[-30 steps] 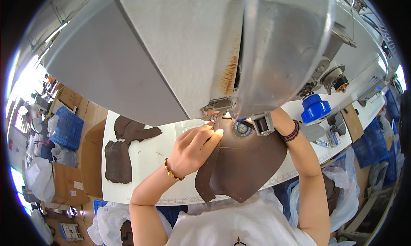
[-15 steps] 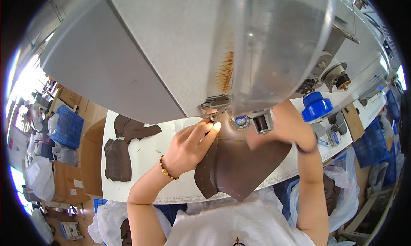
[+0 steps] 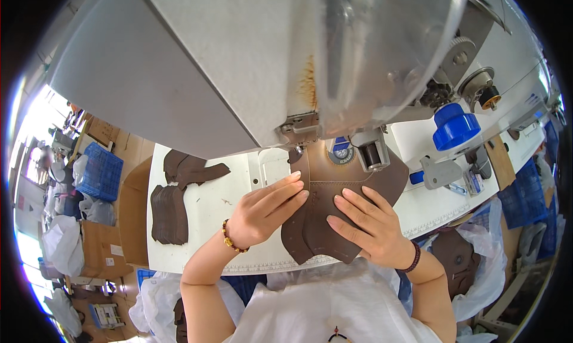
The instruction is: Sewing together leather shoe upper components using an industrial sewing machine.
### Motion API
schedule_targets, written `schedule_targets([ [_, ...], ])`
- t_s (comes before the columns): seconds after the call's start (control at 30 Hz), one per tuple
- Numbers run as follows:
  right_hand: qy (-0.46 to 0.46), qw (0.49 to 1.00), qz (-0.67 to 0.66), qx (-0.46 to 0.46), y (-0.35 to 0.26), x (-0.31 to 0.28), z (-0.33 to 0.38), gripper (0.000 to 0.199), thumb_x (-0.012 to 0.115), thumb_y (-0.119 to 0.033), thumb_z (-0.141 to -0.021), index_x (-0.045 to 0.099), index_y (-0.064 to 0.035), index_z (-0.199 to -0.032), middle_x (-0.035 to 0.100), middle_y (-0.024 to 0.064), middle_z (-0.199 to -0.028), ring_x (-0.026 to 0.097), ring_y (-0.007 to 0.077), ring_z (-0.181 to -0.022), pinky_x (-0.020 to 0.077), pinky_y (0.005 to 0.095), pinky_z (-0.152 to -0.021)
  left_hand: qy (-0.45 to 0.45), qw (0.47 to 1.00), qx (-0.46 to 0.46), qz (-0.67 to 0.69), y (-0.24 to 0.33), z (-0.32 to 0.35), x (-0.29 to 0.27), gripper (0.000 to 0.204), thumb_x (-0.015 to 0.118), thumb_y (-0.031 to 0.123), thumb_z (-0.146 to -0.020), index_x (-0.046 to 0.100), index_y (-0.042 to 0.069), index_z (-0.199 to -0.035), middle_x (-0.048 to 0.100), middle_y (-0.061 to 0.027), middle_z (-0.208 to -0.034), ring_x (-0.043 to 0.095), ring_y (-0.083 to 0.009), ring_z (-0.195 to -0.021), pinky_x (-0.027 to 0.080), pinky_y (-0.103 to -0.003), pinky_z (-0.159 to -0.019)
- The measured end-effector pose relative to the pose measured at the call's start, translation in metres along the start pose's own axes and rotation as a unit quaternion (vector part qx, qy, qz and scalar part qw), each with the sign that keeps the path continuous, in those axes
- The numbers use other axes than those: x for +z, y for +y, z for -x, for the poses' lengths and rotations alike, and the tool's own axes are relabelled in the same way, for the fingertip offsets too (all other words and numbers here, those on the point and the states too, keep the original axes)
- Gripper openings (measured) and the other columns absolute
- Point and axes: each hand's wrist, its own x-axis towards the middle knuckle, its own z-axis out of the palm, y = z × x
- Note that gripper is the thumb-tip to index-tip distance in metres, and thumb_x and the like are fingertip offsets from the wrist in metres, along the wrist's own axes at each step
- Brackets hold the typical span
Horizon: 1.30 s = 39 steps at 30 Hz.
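Note:
A brown leather-like panel (image 3: pixel 319 229), with a stitched seam across it, lies under the head of a sewing machine (image 3: pixel 209 74). Its upper part runs beneath the presser foot (image 3: pixel 299 147), where the needle itself is too small to make out. My left hand (image 3: pixel 262 210) rests with straight fingers on the panel's left edge, just below the foot. Across the panel's right half my right hand (image 3: pixel 377 231) lies flat, fingers spread. Neither hand grips anything. Beside the foot are a dark roller (image 3: pixel 372 157) and a round blue label (image 3: pixel 342 151).
Left on the white table sit a stack of brown pieces (image 3: pixel 169 215) and some loose ones (image 3: pixel 192 169). A blue knob (image 3: pixel 455 127) juts from the machine at right. Cartons (image 3: pixel 98 250) and a blue crate (image 3: pixel 100 171) stand left; a plastic bag (image 3: pixel 486 277) hangs right.
My right hand has come down from beside the machine onto the panel. My left hand has drawn back from the needle area, its fingers now straighter. More of the panel shows at the upper right.

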Motion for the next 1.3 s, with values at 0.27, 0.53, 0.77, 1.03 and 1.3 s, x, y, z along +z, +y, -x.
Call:
schedule_targets([
  [0.27, -0.025, 0.999, -0.022, -0.018, 0.01, -0.004, 0.001, 0.038, 0.058, -0.007, -0.071, 0.064, -0.0092, -0.109, 0.058, 0.0123, -0.121, 0.052, 0.0258, -0.117, 0.0375, 0.043, -0.1, 0.008, 0.993, 0.086, -0.083, -0.003, -0.005, -0.001, 0.017, 0.064, 0.001, -0.069, 0.067, -0.003, -0.086, 0.065, -0.0114, -0.09, 0.065, -0.0251, -0.091, 0.058, -0.03, -0.072],
  [0.53, -0.022, 0.999, -0.003, -0.033, 0.007, -0.014, -0.009, 0.036, 0.056, -0.01, -0.074, 0.063, -0.0099, -0.11, 0.058, 0.0127, -0.12, 0.053, 0.0267, -0.115, 0.0378, 0.0454, -0.098, 0.005, 0.988, 0.113, -0.105, -0.005, -0.008, -0.001, 0.015, 0.064, 0.002, -0.069, 0.067, -0.001, -0.084, 0.064, -0.0083, -0.087, 0.065, -0.0221, -0.089, 0.058, -0.028, -0.072],
  [0.77, -0.022, 0.991, 0.134, 0.006, -0.019, -0.001, -0.01, 0.036, 0.057, -0.016, -0.074, 0.063, -0.0085, -0.109, 0.057, 0.0143, -0.119, 0.052, 0.0276, -0.115, 0.0374, 0.047, -0.098, -0.002, 0.986, 0.114, -0.124, -0.006, -0.007, -0.005, 0.017, 0.066, 0.002, -0.067, 0.067, 0.002, -0.084, 0.063, -0.0061, -0.088, 0.065, -0.0208, -0.089, 0.057, -0.026, -0.068],
  [1.03, -0.044, 0.994, 0.098, 0.0, -0.002, -0.004, -0.017, 0.038, 0.057, -0.015, -0.072, 0.063, -0.0077, -0.108, 0.058, 0.0147, -0.116, 0.053, 0.0278, -0.112, 0.0371, 0.0467, -0.099, 0.005, 0.982, 0.126, -0.138, -0.012, -0.011, 0.001, 0.019, 0.065, 0.002, -0.066, 0.066, 0.002, -0.085, 0.062, -0.0049, -0.086, 0.065, -0.0204, -0.088, 0.057, -0.025, -0.065],
  [1.3, -0.006, 0.997, 0.08, -0.005, 0.017, -0.001, -0.031, 0.04, 0.055, -0.012, -0.071, 0.063, -0.009, -0.11, 0.059, 0.014, -0.114, 0.058, 0.0259, -0.1, 0.0403, 0.0342, -0.071, 0.006, 0.987, 0.108, -0.119, -0.026, -0.02, 0.001, 0.021, 0.065, 0.002, -0.065, 0.065, 0.001, -0.086, 0.06, -0.0054, -0.088, 0.065, -0.0197, -0.085, 0.056, -0.025, -0.063],
])
